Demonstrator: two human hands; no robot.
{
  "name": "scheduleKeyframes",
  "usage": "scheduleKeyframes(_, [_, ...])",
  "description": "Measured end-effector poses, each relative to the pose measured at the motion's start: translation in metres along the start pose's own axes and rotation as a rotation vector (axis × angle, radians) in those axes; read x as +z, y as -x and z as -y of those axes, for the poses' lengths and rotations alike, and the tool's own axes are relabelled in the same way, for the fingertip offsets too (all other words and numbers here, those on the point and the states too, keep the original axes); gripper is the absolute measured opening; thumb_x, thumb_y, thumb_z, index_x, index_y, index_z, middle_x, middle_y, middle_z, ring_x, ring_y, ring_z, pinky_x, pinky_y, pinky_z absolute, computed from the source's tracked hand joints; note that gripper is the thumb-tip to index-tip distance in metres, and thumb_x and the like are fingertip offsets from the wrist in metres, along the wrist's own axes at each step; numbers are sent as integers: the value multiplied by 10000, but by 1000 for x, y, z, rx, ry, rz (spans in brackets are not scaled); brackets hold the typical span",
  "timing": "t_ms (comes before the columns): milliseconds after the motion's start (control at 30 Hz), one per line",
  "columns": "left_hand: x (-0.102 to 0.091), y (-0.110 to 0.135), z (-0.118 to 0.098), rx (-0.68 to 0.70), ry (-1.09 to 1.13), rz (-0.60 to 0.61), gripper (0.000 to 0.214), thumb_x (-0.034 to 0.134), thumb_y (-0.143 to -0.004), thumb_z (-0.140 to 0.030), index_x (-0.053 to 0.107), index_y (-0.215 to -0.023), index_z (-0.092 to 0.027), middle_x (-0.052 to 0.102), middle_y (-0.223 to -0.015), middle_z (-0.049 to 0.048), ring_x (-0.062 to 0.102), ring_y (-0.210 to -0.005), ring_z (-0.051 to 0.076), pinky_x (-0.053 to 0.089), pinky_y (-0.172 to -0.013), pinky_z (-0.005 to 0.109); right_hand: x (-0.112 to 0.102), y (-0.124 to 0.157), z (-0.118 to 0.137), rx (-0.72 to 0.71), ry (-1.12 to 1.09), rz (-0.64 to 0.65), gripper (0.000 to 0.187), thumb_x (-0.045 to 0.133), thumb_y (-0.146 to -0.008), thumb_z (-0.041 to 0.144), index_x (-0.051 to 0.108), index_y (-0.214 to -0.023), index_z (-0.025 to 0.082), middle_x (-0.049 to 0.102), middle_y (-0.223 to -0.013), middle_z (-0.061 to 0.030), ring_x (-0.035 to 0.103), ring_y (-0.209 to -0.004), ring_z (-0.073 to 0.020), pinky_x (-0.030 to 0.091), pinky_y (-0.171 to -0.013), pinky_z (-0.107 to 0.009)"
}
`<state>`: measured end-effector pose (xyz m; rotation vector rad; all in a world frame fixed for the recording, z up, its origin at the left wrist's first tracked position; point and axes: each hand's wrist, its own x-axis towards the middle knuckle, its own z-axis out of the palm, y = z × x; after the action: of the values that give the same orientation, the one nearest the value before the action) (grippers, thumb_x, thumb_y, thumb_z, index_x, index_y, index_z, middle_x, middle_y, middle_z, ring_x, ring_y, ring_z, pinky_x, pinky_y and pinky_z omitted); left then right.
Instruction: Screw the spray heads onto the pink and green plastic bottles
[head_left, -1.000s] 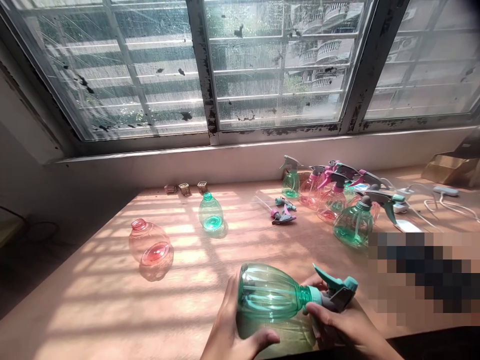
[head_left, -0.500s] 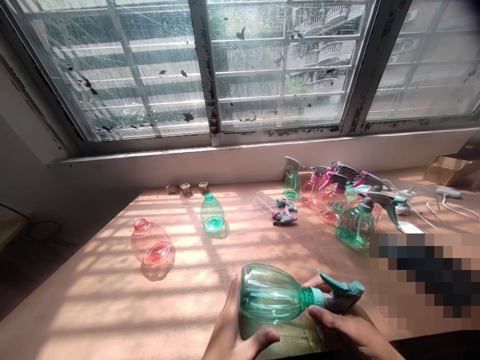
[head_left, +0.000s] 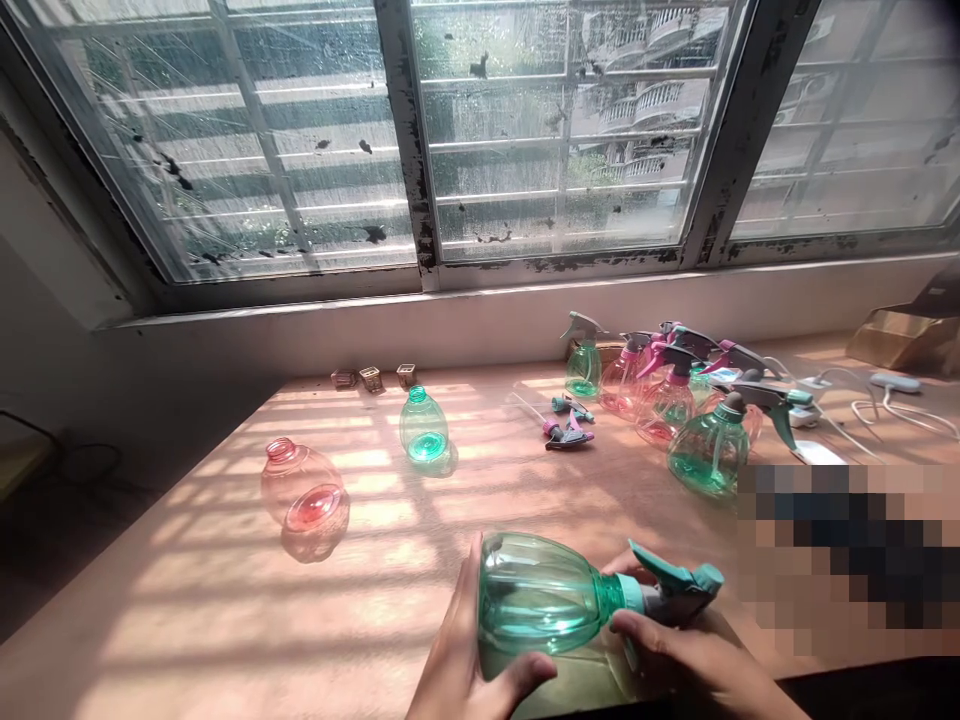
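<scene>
A clear green spray bottle [head_left: 536, 592] lies sideways in the air between my hands, its base to the left and its trigger head [head_left: 679, 585] to the right. My left hand [head_left: 480, 650] cups the base, with the thumb along the underside. Around the collar and the grey neck of the head, my right hand [head_left: 675, 650] is closed; some of its fingers are hidden behind. Left of these stand an open-necked pink bottle [head_left: 300, 490] and an open-necked green bottle [head_left: 424, 430]. Two loose trigger heads, one with a pink collar [head_left: 568, 436], lie beyond the held bottle.
Several assembled spray bottles [head_left: 667, 400] crowd the right rear of the wooden table [head_left: 247, 610]. Near the wall sit three small brown blocks [head_left: 371, 379]. White cables [head_left: 870, 410] and a cardboard box [head_left: 900, 335] are at the far right. A pixelated patch covers the right side.
The held spray bottle has turned slightly about its length, and its trigger head has shifted a little left. My hands keep nearly the same positions.
</scene>
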<state>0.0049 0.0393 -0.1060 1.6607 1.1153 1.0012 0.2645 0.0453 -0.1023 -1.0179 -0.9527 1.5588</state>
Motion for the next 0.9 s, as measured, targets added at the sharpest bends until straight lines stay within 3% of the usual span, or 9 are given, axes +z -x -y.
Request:
scheduleKeyframes(100, [0, -2, -6, 59, -29, -12, 993, 634, -911, -720, 202, -1682, -267, 427, -1661, 147, 375, -1545, 407, 329, -1263, 503, 1, 0, 2, 51, -94, 3, 507, 950, -685, 533, 667, -982, 237, 617, -611, 46, 559, -506, -138, 349, -494, -257])
scheduleKeyframes(233, [3, -1, -7, 36, -59, -30, 1023, 725, -896, -623, 148, -1687, -325, 431, -1660, 118, 431, -1514, 382, 403, -1224, 463, -1, -2, 3, 68, -187, 33, 464, 894, -782, 523, 607, -1004, 234, 603, -532, 53, 478, -451, -100, 283, -477, -227])
scheduleKeyframes(367, [4, 2, -3, -6, -65, -38, 896, 608, -988, -532, 73, -1690, -377, 404, -1694, 81, 423, -1531, 345, 365, -1250, 491, -3, -2, 2, 45, -180, 17, 484, 910, -760, 525, 606, -990, 228, 610, -541, 51, 491, -471, -109, 300, -511, -240])
scheduleKeyframes(500, [1, 3, 1, -12, -32, -8, 1176, 798, -863, -514, -24, -1689, -361, 323, -1735, 112, 368, -1557, 397, 297, -1272, 564, -2, -1, 0, 48, -101, 4, 522, 943, -710, 530, 656, -1023, 227, 598, -562, 58, 488, -488, -116, 275, -505, -246])
scheduleKeyframes(667, [1, 1, 2, 17, -34, -42, 1004, 783, -884, -533, 226, -1680, -280, 323, -1728, 143, 208, -1617, 410, 169, -1314, 555, -1, -1, 1, 23, -71, 5, 503, 951, -697, 521, 682, -1005, 228, 678, -634, 24, 577, -527, -150, 346, -534, -266])
scheduleKeyframes(833, [4, 2, -1, 7, -18, -19, 1064, 747, -919, -430, 12, -1687, -387, 314, -1734, 106, 466, -1502, 368, 399, -1225, 514, 0, -2, 1, 22, -124, 5, 504, 932, -727, 518, 621, -1005, 236, 665, -605, 37, 571, -473, -136, 333, -506, -250])
scheduleKeyframes(900, [4, 4, 1, -8, -13, 7, 1130, 762, -906, -483, -50, -1683, -375, 364, -1714, 139, 465, -1502, 393, 360, -1233, 580, 0, -2, 1, 22, -132, -6, 520, 936, -717, 530, 604, -990, 237, 657, -589, 43, 567, -461, -135, 355, -506, -253])
